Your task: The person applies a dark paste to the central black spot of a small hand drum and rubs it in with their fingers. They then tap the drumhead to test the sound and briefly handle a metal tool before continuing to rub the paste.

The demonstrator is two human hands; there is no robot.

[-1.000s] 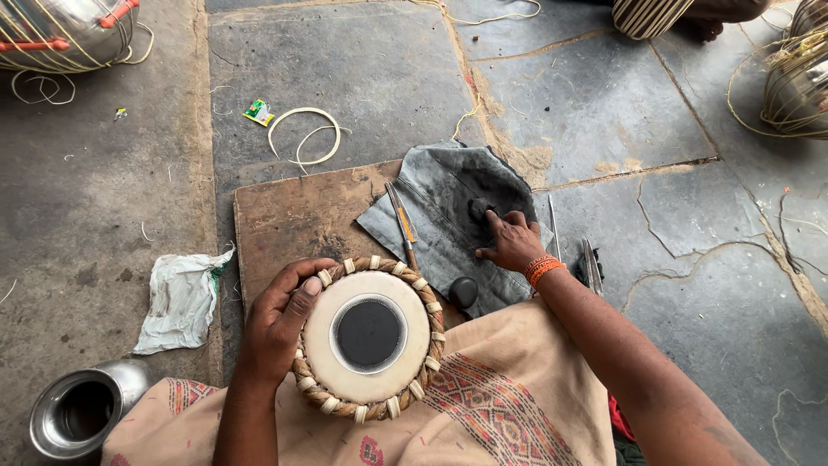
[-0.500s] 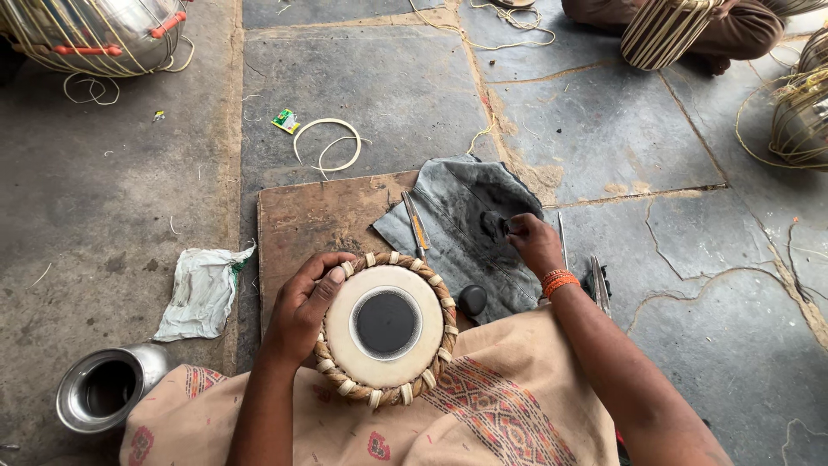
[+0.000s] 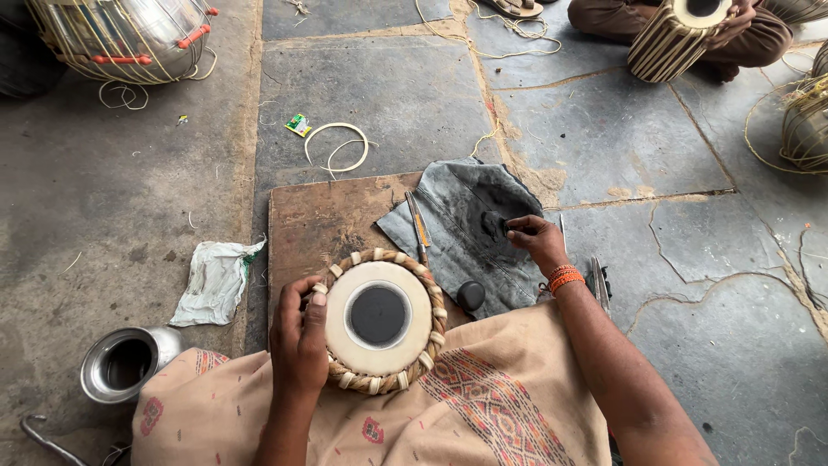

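Note:
A small drum (image 3: 379, 319) with a cream skin, a black centre patch and a braided rim rests on my lap, over a patterned beige cloth (image 3: 483, 406). My left hand (image 3: 299, 332) grips the drum's left rim. My right hand (image 3: 533, 240), with an orange thread at the wrist, reaches forward and pinches a lump of black paste (image 3: 493, 224) lying on a dark grey sheet (image 3: 466, 216). A smooth black stone (image 3: 471, 295) lies on that sheet close to the drum.
A wooden board (image 3: 319, 220) lies under the sheet, with a thin tool (image 3: 417, 229) on it. A crumpled white rag (image 3: 214, 280) and a steel pot (image 3: 125, 362) sit at left. Metal drum shells and another seated person holding a drum (image 3: 677, 34) are at the back.
My head has tilted, so the scene shifted down in view. My right hand stays on the black paste, fingers now pinching it. My left hand keeps hold of the drum's rim.

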